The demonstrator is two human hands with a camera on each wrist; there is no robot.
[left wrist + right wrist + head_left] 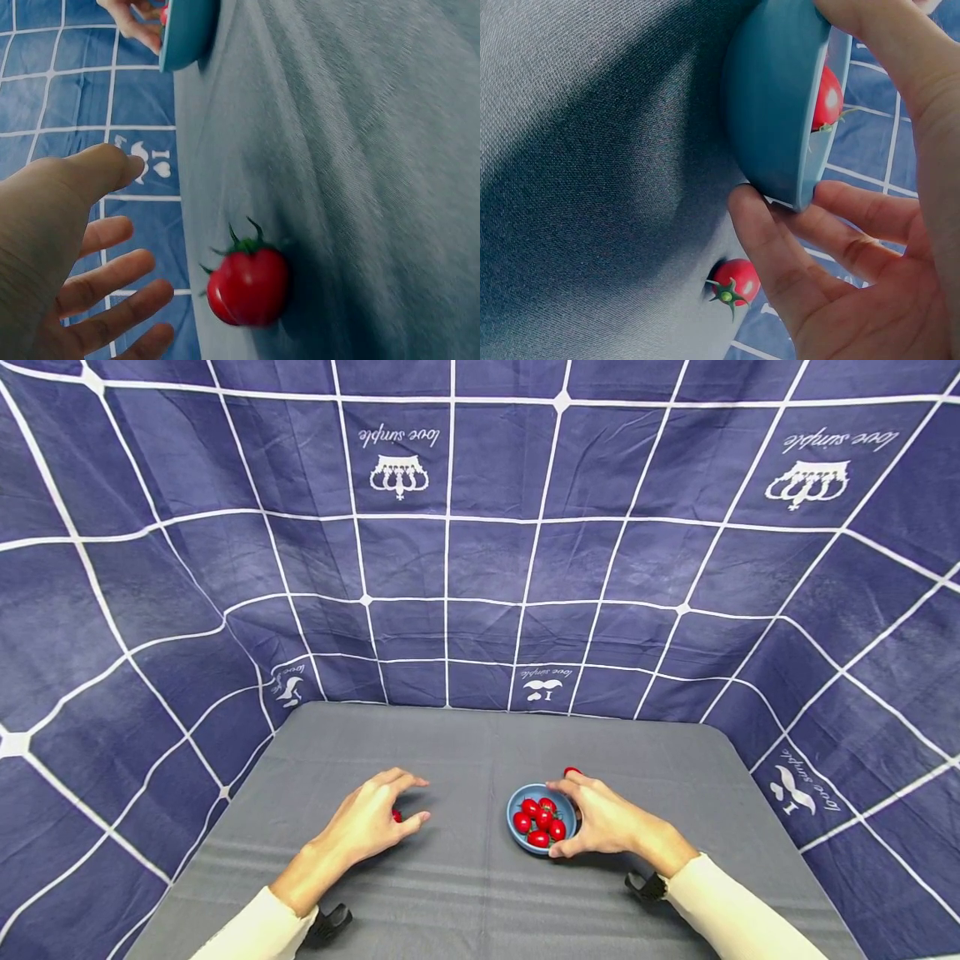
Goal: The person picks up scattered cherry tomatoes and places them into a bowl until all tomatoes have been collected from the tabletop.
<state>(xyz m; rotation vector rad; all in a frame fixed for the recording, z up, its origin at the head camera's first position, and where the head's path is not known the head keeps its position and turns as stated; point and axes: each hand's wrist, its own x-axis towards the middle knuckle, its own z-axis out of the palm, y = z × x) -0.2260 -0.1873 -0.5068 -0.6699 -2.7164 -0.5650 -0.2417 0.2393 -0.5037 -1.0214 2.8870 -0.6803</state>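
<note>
My right hand (pixel 609 820) grips a round blue bowl (pixel 769 97) by its right side, the thumb at the near rim and fingers at the far rim. Several red cherry tomatoes (pixel 537 839) with green stems lie inside the bowl. Over on the left, my left hand (pixel 367 820) hovers above the cloth with fingers spread and loosely bent, holding nothing. Beside and partly under it lies a single cherry tomato (pixel 249 289), mostly covered by the hand in the head view. Another tomato (pixel 739 283) lies on the cloth just beyond my right fingers.
A grey cloth (pixel 465 893) with some wrinkles covers the table. Blue curtains (pixel 487 560) with white grid lines stand along the back and both sides. Black straps (pixel 330 925) with camera mounts sit at both wrists.
</note>
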